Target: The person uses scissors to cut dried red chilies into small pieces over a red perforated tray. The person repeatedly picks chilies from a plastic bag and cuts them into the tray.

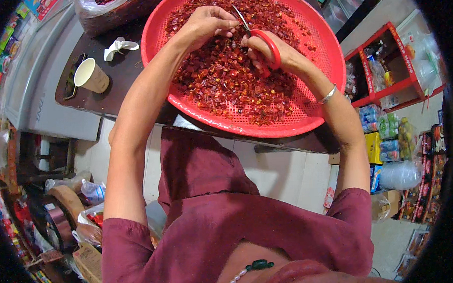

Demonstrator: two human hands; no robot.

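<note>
A red plastic sieve tray (331, 76) with a perforated base sits before me on a dark table, holding a spread of cut dried red chillies (224, 86). My right hand (266, 50) grips a pair of scissors (273, 48) with red handles over the tray. Their metal blades point up and to the left, close to the fingertips of my left hand (213, 22). The thumb and fingers of that hand are drawn together above the chillies. Whether a small piece is pinched between them is too small to tell.
Left of the tray, a paper cup (91, 76), a crumpled tissue (120, 48) and dark-framed glasses (70, 85) lie on the table (123, 76). A plastic bag (109, 14) of dark red contents stands behind them. A red shelf unit (392, 64) and packed goods line the right side.
</note>
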